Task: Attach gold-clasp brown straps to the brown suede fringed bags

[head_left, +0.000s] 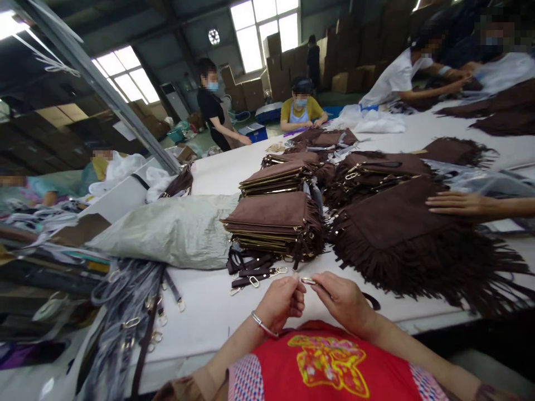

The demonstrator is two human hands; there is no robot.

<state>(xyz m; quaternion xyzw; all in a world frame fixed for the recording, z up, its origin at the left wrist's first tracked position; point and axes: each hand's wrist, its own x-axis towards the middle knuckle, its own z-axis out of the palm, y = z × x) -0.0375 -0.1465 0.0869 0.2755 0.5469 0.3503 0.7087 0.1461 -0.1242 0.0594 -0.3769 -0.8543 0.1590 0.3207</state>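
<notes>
Just above the red apron, my right hand [346, 301] pinches a gold metal clasp [308, 280]. A dark strap end [371, 301] shows beyond the same hand and may belong to the clasp. My left hand [284, 301], with a bangle on its wrist, is closed close beside the clasp; whatever its fingertips hold is too small to make out. In front of my hands lie short dark straps with gold clasps [261, 273]. Behind them stands a stack of brown zippered pouches [271, 214] with fringed sides.
A pile of dark fringed bags [388, 217] lies at the right, under another person's hand [460, 205]. Long wrapped straps [121, 323] hang over the left table edge near a grey-green sack [167, 231]. Several co-workers are around the white table [200, 312].
</notes>
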